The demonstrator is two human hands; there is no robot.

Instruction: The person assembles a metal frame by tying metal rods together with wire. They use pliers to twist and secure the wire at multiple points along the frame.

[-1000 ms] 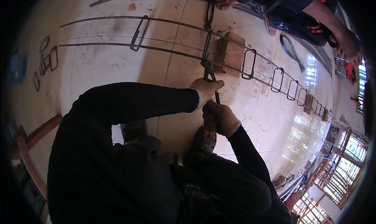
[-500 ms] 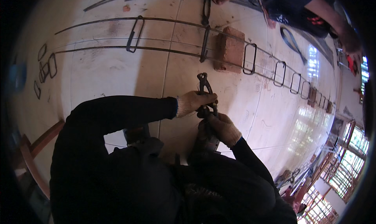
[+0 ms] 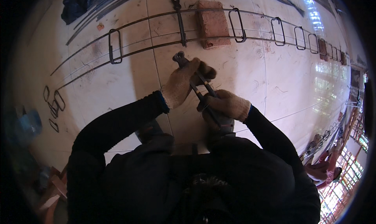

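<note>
A pair of dark pincers with yellow marks on the handles is held in front of me, over the floor. My left hand, in a cream work glove, is closed round the pincers just below their jaws. My right hand, gloved alike, is closed at the handle ends. Thin wire strands stick out beside the handles; whether the fingers also hold wire, I cannot tell. Beyond the jaws lies a long frame of two steel rods with rectangular stirrups. One stirrup stands nearest the pincers.
A red brick supports the rods, with another brick farther right. Loose stirrups lie at the left. Steel bars and a black bag are at the far left. A person is at the right edge.
My view has shifted, so the rod frame sits higher in the picture. My left hand has moved up the pincers toward the jaws. The co-worker at the top is out of view.
</note>
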